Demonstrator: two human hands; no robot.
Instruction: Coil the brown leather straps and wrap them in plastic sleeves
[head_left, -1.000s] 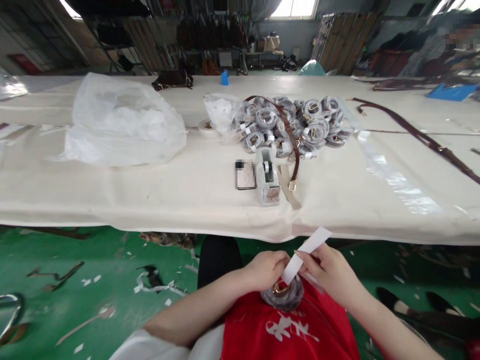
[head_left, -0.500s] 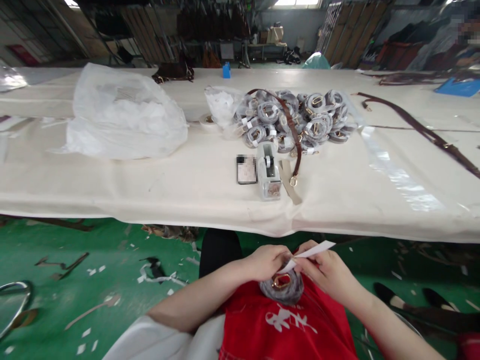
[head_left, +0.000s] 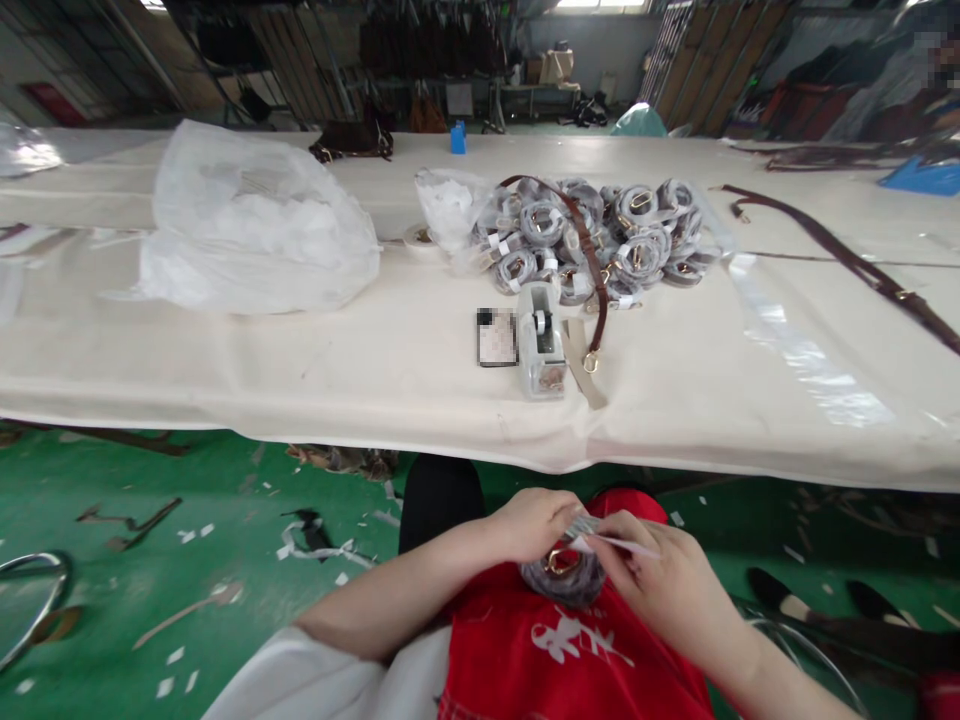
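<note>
A coiled grey strap (head_left: 568,580) with gold metal hardware rests over my red apron. My left hand (head_left: 536,525) is closed on the coil's far edge. With fingers pinched, my right hand (head_left: 656,565) grips a white paper strip (head_left: 630,546) against the coil's far right side. Part of the strip is hidden behind those fingers. On the table ahead stands a tape dispenser (head_left: 541,345), with a pile of similar coiled grey straps (head_left: 637,250) behind it.
On the cream-covered table (head_left: 375,390) sit a big translucent plastic bag (head_left: 262,230), a smaller bag (head_left: 448,210) and a brown leather strap (head_left: 592,260) across the pile. Another brown strap (head_left: 840,250) lies to the right. Scraps litter the green floor (head_left: 247,560).
My right hand has turned and shifted slightly, bringing the strip lower, nearer the coil; less of the strip shows. My left hand holds its place on the coil.
</note>
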